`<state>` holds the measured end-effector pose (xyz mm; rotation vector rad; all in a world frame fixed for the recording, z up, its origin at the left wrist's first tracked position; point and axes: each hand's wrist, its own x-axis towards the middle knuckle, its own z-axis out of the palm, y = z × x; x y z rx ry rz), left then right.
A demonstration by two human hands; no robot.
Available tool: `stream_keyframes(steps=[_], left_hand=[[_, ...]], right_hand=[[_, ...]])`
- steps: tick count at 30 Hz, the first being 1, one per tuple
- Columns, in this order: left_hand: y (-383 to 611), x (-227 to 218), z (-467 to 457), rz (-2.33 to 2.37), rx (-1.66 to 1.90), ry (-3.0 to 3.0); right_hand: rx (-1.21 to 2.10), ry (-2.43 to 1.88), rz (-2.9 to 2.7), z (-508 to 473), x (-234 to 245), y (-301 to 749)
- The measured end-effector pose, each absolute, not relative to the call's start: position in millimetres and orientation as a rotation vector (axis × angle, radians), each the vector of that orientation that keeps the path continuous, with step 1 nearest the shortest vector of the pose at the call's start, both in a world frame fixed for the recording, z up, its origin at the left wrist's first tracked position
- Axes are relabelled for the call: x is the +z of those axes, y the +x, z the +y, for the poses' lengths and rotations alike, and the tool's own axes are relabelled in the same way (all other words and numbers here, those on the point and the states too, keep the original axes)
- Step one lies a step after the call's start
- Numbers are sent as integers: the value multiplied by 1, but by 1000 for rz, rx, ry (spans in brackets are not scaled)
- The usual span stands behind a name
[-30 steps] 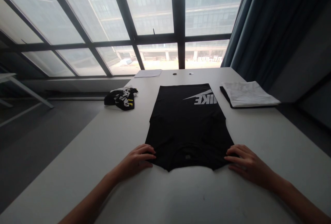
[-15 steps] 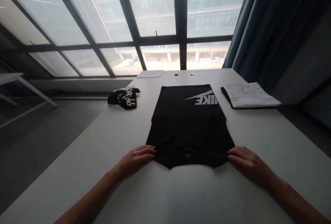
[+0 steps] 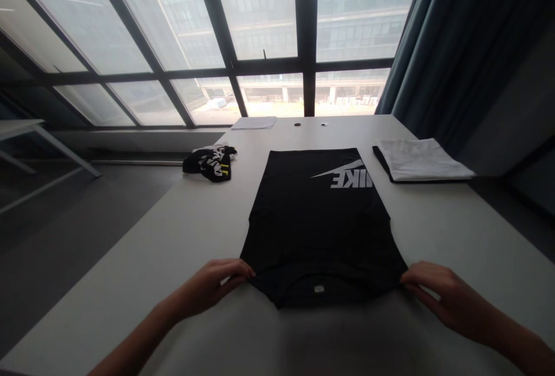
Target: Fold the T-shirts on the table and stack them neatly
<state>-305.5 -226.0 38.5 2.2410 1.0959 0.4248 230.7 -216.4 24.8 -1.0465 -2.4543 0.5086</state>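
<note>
A black sleeveless-looking shirt (image 3: pixel 318 225) with a white NIKE print lies spread on the white table, its collar toward me and the print upside down from my side. My left hand (image 3: pixel 217 283) pinches the near left shoulder corner of the shirt between thumb and fingers. At the near right shoulder corner, my right hand (image 3: pixel 437 292) grips the fabric the same way. Between my hands the neckline edge looks slightly raised off the tabletop, and a small pale label shows inside the collar.
A crumpled black garment (image 3: pixel 210 162) with white and yellow print lies at the table's left edge. Folded white and black cloths (image 3: pixel 427 159) rest at the right. Paper sheets (image 3: pixel 254 123) lie at the far end of the white table (image 3: pixel 173 249), before the windows.
Both hands have drawn the shirt's shoulder end toward me and slightly apart. The fingers, earlier laid over the corners, now pinch them, and the neckline edge has come up a little.
</note>
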Motion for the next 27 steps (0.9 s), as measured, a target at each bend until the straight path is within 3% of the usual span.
stream_keyframes(steps=[5, 10, 18, 27], left_hand=[[-300, 79, -198, 1223, 368, 2044], [-295, 102, -131, 1277, 428, 1908], [-293, 62, -50, 1413, 482, 1564], [-304, 48, -63, 1308, 474, 1553]], right_hand=[[912, -1341, -2394, -185, 70, 231], [1196, -1373, -2328, -105, 97, 223], [1340, -1550, -2045, -8, 52, 204], [1316, -1602, -1960, -11, 28, 209]])
